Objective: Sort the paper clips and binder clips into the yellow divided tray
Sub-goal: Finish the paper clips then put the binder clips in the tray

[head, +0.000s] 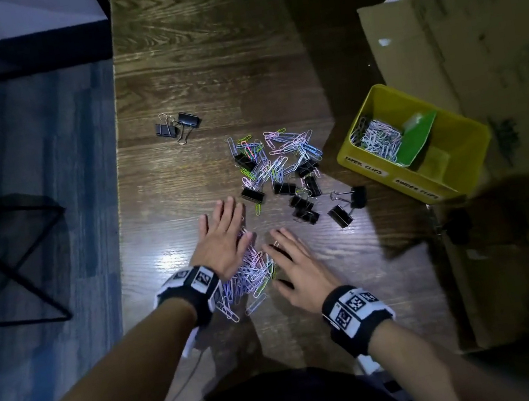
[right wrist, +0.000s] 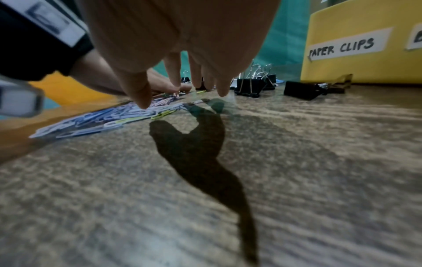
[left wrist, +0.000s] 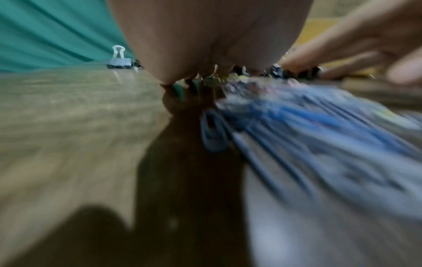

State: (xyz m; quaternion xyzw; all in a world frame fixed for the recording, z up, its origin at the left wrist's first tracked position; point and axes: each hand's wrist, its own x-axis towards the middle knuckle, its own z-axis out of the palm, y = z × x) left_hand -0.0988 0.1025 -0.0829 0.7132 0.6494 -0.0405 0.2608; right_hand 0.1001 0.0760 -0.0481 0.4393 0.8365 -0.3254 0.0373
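Both flat, released hands (head: 257,253) flank paper clips (head: 251,277) lying every way.

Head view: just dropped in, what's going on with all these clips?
A person is sorting clips on a wooden table. Both hands lie flat and open either side of a gathered heap of paper clips, left hand and right hand. A mixed pile of paper and binder clips still waits beyond. The yellow divided tray holds paper clips in one compartment; no binder clips show inside.
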